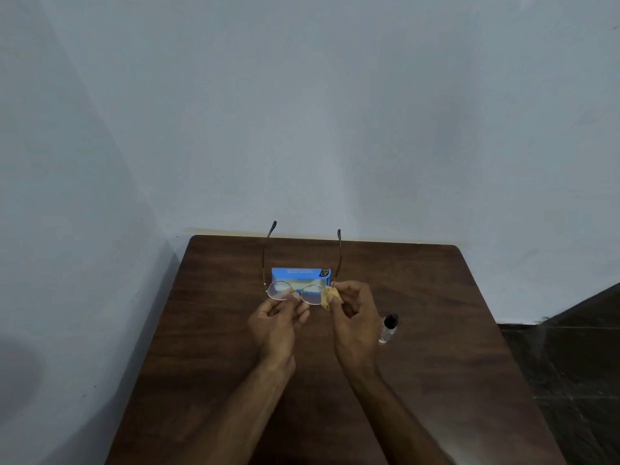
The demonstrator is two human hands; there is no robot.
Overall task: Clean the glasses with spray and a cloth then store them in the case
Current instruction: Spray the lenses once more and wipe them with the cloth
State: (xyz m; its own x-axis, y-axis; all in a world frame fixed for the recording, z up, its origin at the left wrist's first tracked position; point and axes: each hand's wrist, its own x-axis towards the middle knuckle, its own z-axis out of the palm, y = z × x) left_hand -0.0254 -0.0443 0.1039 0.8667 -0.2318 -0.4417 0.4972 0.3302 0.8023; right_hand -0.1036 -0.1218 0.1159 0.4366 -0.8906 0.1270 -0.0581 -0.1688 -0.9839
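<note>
Thin-rimmed round glasses (280, 290) are held up above the table with both temples unfolded and pointing away from me. My left hand (276, 322) pinches the frame near the bridge. My right hand (352, 313) pinches a small yellow cloth (327, 298) against the right lens. Behind the glasses a blue case (300, 273) lies open on the table. A small clear spray bottle (389, 328) with a black cap stands to the right of my right hand.
The brown wooden table (235, 380) stands against a pale blue wall, in a corner on the left. Dark floor (570, 364) shows past the table's right edge.
</note>
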